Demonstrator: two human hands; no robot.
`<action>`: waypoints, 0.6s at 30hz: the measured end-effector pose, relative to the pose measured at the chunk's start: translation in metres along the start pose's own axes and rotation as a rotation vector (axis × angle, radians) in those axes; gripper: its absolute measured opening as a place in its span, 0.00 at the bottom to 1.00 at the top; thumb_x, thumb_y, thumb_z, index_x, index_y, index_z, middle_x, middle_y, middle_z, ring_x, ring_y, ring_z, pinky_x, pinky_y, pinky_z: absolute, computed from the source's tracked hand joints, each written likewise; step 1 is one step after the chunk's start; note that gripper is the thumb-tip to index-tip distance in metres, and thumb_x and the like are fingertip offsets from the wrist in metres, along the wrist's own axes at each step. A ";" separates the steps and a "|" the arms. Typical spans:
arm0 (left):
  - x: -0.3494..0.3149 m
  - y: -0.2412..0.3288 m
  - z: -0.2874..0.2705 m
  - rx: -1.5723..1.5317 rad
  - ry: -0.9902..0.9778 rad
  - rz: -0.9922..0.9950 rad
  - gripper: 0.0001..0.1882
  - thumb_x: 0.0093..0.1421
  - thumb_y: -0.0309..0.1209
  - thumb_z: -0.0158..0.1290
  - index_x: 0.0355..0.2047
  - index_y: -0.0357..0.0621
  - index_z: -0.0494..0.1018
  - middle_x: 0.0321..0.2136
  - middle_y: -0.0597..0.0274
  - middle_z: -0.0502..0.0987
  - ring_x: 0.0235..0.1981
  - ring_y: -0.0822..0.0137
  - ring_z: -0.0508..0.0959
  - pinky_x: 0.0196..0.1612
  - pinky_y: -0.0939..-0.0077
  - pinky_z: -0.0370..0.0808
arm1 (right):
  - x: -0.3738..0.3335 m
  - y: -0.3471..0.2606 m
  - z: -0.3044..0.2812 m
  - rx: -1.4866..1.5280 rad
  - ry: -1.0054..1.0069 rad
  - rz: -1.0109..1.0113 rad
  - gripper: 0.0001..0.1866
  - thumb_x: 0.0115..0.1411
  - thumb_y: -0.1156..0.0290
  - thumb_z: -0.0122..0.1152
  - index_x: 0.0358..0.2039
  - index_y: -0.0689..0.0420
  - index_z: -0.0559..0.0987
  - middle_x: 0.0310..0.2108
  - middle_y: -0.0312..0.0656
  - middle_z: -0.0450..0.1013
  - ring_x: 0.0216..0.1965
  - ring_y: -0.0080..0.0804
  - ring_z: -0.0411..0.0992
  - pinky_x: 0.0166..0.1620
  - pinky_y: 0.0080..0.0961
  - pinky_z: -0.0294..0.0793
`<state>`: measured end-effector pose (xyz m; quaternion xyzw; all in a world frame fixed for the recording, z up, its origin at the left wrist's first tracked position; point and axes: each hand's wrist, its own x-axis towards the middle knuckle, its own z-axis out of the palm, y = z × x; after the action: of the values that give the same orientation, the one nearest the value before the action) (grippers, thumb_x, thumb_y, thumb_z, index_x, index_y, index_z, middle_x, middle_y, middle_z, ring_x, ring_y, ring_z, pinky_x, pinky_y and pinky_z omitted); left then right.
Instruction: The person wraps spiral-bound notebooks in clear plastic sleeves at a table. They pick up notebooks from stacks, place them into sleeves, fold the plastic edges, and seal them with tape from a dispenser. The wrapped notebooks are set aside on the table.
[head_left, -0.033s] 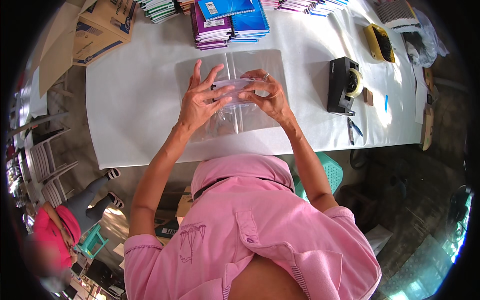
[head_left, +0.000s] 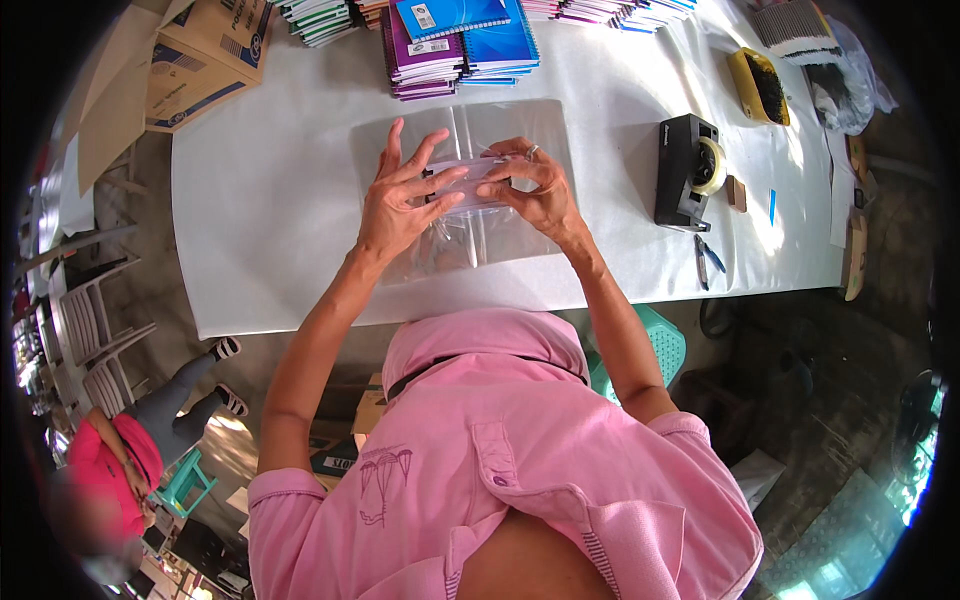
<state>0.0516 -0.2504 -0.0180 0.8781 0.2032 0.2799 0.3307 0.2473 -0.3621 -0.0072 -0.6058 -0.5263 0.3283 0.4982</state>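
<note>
While both your hands meet over the middle of the white-covered table (head_left: pixel 270 230), a pale lilac item (head_left: pixel 465 172) sits between them, above a clear plastic sheet (head_left: pixel 535 235) spread near the table's front edge. What exactly the item is, you cannot tell, since your fingers cover much of it. Your right hand (head_left: pixel 535 195) has it pinched, thumb and fingers closed on its right part. Your left hand (head_left: pixel 400 195) has its thumb and one finger against the left part, with other fingers raised and spread; whether they grip or only rest there, you cannot tell.

Beyond the sheet, you have a purple notebook stack (head_left: pixel 425 77) beside a blue notebook stack (head_left: pixel 500 65), with a blue notebook (head_left: pixel 450 17) lying across the top. To your left stands a cardboard box (head_left: pixel 200 85). Over on your right is a black tape dispenser (head_left: pixel 678 165) with a tape roll (head_left: pixel 711 167), a small brown block (head_left: pixel 736 193) just beside it and a blue-handled tool (head_left: pixel 713 257) near its front end. Farther back is a yellow container (head_left: pixel 743 85) with dark contents. Down at your left, well apart, is another person (head_left: pixel 120 455) in a red top.
</note>
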 end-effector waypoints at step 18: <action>0.054 0.006 -0.035 0.247 -0.664 -0.005 0.28 0.51 0.37 0.62 0.54 0.47 0.73 0.62 0.69 0.64 0.69 0.53 0.49 0.67 0.45 0.48 | 0.018 0.003 -0.007 0.236 -0.095 0.283 0.13 0.43 0.82 0.67 0.30 0.52 0.86 0.39 0.37 0.72 0.43 0.29 0.70 0.46 0.28 0.70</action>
<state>0.0720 -0.2090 0.0278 0.9540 0.1191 -0.0482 0.2708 0.2595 -0.3460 -0.0059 -0.5951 -0.4164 0.4829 0.4893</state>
